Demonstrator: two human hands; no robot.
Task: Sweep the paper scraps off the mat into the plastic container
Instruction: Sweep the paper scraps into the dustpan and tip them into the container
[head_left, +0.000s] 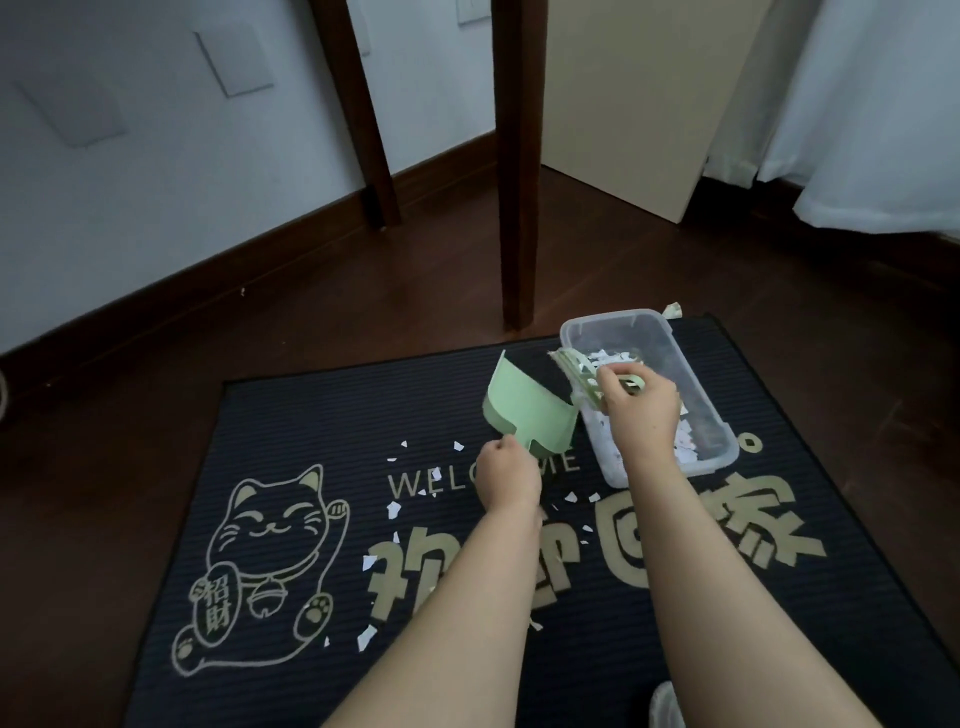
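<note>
Emptying the load: the left hand (506, 475), fingers clamped on the handle, tips the green dustpan (524, 410) toward the plastic container (613, 325) at 1 o'clock on the mat (291, 415). The right hand (641, 410), fingers wrapped round the brush (576, 371), holds it above the container. Paper scraps (393, 510) lying toward 7 o'clock likely need another sweep.

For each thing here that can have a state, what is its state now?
Plastic container: lidless, partly filled with scraps.
Dustpan: lifted, tilted, handle gripped by left hand.
Brush: held by right hand over the container.
Paper scraps: several lie scattered on the mat.
</note>
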